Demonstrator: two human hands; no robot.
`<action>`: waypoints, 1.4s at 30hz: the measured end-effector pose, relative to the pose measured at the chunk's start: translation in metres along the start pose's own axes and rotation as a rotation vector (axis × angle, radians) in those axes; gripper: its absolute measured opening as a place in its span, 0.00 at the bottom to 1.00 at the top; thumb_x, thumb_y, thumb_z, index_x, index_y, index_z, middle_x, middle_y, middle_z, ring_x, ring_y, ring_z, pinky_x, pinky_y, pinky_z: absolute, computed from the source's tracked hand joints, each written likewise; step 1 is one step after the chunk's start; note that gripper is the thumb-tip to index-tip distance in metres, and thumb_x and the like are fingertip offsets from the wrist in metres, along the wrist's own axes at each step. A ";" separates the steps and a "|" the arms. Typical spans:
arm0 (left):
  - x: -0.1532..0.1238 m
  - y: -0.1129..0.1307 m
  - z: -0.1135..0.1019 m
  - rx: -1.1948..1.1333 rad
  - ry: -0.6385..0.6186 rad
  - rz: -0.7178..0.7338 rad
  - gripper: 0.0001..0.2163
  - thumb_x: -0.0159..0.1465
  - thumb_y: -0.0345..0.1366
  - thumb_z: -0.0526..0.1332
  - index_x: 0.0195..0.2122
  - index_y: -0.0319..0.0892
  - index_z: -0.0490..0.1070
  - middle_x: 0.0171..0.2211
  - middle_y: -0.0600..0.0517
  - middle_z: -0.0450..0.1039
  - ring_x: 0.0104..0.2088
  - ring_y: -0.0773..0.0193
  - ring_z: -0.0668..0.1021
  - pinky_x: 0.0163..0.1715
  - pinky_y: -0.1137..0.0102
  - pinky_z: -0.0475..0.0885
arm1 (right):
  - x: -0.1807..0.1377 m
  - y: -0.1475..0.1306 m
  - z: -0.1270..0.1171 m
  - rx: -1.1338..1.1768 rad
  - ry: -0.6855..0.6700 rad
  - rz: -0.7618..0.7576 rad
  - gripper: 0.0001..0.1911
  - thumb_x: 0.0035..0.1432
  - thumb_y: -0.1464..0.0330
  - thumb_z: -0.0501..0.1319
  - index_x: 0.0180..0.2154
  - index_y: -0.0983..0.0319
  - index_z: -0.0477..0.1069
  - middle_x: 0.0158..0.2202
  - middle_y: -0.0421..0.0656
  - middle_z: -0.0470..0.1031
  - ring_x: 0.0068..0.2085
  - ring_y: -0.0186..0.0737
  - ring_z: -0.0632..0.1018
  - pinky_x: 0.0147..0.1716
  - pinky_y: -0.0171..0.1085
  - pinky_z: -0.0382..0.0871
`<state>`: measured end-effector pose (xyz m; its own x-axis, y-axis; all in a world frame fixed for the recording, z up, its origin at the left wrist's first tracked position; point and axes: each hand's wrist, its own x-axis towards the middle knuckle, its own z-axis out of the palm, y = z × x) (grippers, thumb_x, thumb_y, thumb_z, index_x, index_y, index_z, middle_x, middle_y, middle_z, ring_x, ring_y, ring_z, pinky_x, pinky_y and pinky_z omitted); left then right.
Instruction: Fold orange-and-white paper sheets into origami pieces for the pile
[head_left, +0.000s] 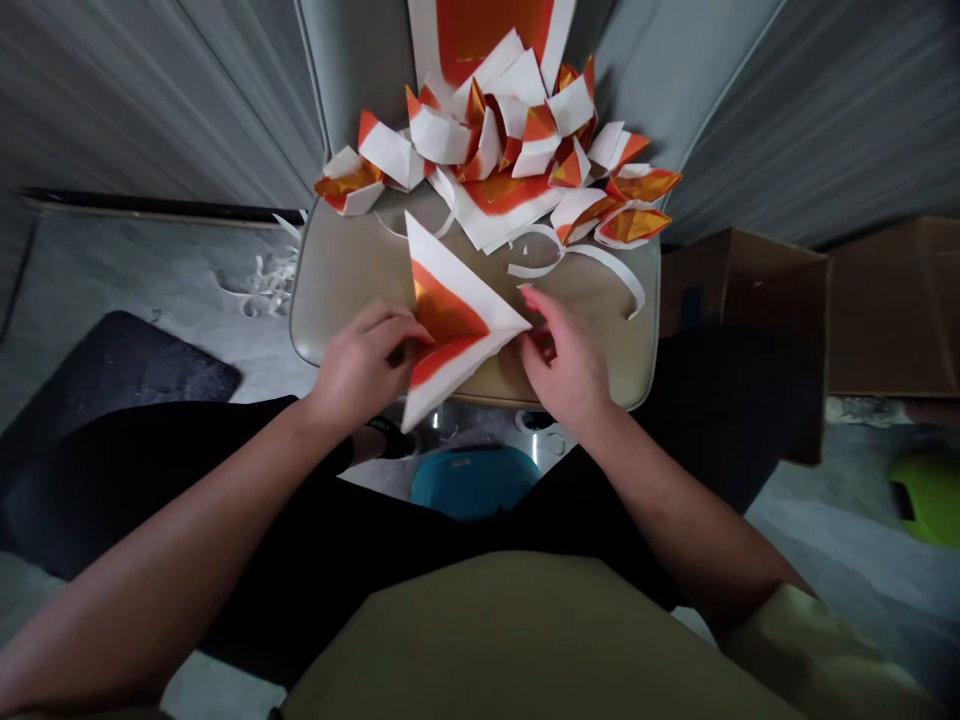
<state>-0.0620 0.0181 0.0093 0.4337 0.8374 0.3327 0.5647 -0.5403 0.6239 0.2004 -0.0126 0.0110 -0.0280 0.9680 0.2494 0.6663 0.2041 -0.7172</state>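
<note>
A white sheet of paper with an orange-gold middle [450, 300] is creased along its centre and held above the chair seat [337, 270]. My left hand [367, 365] pinches its left side near the crease. At the pointed right corner, my right hand [559, 360] has thumb and fingers closed on the paper's tip. Beyond my hands, several folded paper pieces [442, 135] in white and orange-gold lie heaped at the seat's back. A flat sheet [499, 205] lies under the front of the heap.
Curled white paper strips [615, 275] lie on the seat, and more shreds [270, 280] are on the floor at left. Cardboard boxes [772, 290] stand at right. A blue plastic stool [472, 480] is below me, a dark cushion [127, 360] at left, and a green object [930, 495] far right.
</note>
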 end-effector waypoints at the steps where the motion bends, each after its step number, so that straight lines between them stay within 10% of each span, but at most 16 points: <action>1: 0.000 0.001 0.001 0.063 -0.003 0.033 0.06 0.69 0.34 0.61 0.40 0.44 0.78 0.44 0.46 0.78 0.43 0.58 0.80 0.42 0.63 0.76 | 0.001 0.003 -0.002 -0.074 0.039 -0.075 0.23 0.65 0.72 0.60 0.61 0.53 0.71 0.56 0.47 0.76 0.52 0.49 0.80 0.54 0.53 0.78; 10: -0.009 0.019 0.013 0.368 -0.068 0.365 0.11 0.68 0.27 0.58 0.46 0.44 0.79 0.58 0.45 0.77 0.59 0.49 0.78 0.51 0.57 0.75 | -0.003 0.004 0.000 -0.167 0.077 -0.195 0.12 0.67 0.70 0.61 0.49 0.54 0.78 0.54 0.47 0.77 0.55 0.50 0.78 0.58 0.55 0.73; 24: 0.002 0.018 0.007 0.381 -0.205 0.313 0.13 0.72 0.30 0.59 0.53 0.48 0.79 0.65 0.46 0.72 0.66 0.48 0.72 0.61 0.53 0.71 | -0.004 0.001 -0.015 -0.146 -0.178 -0.400 0.20 0.62 0.78 0.57 0.49 0.52 0.79 0.56 0.43 0.79 0.58 0.49 0.76 0.57 0.54 0.73; 42: -0.006 0.016 0.000 -0.005 -0.088 0.069 0.10 0.72 0.40 0.61 0.42 0.42 0.82 0.39 0.47 0.82 0.40 0.59 0.81 0.42 0.64 0.75 | 0.001 0.003 -0.014 -0.231 -0.284 -0.366 0.10 0.63 0.61 0.68 0.44 0.58 0.80 0.54 0.47 0.79 0.53 0.51 0.78 0.54 0.51 0.72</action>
<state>-0.0559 0.0047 0.0174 0.5313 0.7877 0.3120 0.5279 -0.5958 0.6053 0.2130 -0.0129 0.0187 -0.4701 0.8471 0.2478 0.7213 0.5305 -0.4452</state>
